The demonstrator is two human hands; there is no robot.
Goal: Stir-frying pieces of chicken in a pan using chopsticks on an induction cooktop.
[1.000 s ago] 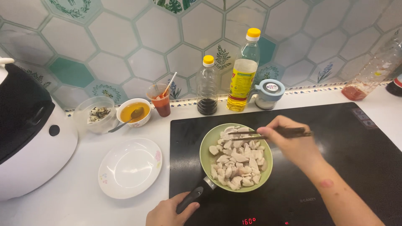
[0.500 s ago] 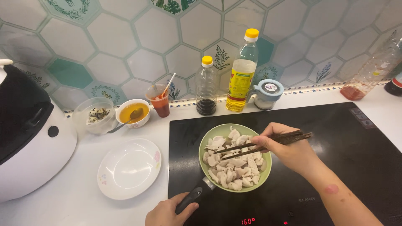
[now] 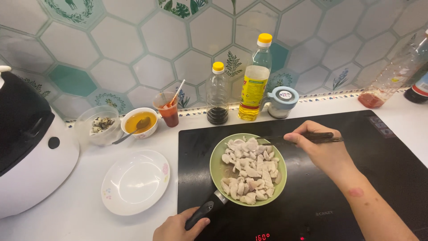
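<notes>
the left hand [image 3: 178, 227] stayed clamped on the black handle of the small green frying pan [image 3: 217, 166], which sat on the black glass induction hob [image 3: 392, 169]; the right hand [image 3: 318, 149], closed around dark wooden chopsticks [image 3: 327, 137], had swung from mid-pan to the rim's two o'clock; the pale sliced meat pieces [image 3: 249, 169] lay spread, so stirring looked underway; an empty white round plate [image 3: 133, 183] waited at nine o'clock.

On the counter stand three upright bottles [image 3: 258, 78], two small bowls [image 3: 139, 122], one white plate [image 3: 135, 182] and one green pan [image 3: 217, 167].
</notes>
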